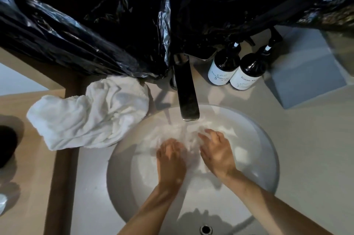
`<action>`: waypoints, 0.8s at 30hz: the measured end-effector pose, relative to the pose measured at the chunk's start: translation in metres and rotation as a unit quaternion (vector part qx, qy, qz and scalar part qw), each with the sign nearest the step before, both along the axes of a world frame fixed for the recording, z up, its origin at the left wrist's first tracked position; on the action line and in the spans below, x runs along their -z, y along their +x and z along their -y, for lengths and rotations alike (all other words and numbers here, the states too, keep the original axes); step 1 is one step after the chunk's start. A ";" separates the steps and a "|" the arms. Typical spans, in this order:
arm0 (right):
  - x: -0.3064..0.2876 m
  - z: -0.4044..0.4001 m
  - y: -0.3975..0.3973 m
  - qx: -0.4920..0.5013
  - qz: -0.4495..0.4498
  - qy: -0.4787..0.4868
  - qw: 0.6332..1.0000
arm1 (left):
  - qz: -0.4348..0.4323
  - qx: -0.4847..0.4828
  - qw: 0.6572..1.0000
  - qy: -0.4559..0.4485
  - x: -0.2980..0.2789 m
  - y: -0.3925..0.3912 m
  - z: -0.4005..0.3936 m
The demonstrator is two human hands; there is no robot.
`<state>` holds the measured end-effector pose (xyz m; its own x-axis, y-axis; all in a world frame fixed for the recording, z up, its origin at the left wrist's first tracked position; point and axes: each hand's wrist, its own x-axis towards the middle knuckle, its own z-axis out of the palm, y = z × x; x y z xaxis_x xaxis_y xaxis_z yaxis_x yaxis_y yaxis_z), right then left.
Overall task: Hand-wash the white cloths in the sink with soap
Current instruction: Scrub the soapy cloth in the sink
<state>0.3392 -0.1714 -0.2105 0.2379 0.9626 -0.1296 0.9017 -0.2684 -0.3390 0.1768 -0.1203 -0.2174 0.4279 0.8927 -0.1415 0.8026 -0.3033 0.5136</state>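
Observation:
A wet white cloth (188, 138) lies in the round white sink (268, 158) under water that runs from the dark faucet (186, 91). My left hand (170, 160) grips the cloth with curled fingers. My right hand (216, 150) also holds the cloth, its fingers bent into the fabric near the stream. A second white cloth (90, 114) lies crumpled on the counter, left of the sink. Two dark pump bottles (224, 66) (249, 72) with white labels stand behind the sink on the right.
Black plastic sheeting (134, 24) hangs over the wall behind the faucet. A grey box (306, 74) sits at the back right of the counter. A dark round object (6, 146) lies at the left edge. The drain (206, 230) shows at the bottom.

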 end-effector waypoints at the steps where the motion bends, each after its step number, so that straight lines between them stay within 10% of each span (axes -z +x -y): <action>1: -0.003 0.007 0.001 -0.029 0.015 0.004 0.999 | -0.015 0.002 1.000 -0.024 -0.004 -0.004 0.008; 5: -0.004 0.016 -0.008 -0.088 0.049 -0.153 0.983 | -0.151 0.016 0.974 -0.167 -0.011 -0.001 0.019; 11: -0.046 0.000 0.002 -0.064 -0.053 -0.060 0.995 | -0.075 0.080 0.978 -0.177 -0.039 -0.005 0.008; 17: -0.107 0.014 0.016 0.015 -0.285 0.069 0.956 | 0.229 0.061 0.961 -0.141 -0.114 -0.021 0.005; 24: -0.213 -0.003 0.004 0.038 -0.367 0.206 0.906 | 0.343 0.070 0.933 -0.088 -0.210 -0.011 -0.011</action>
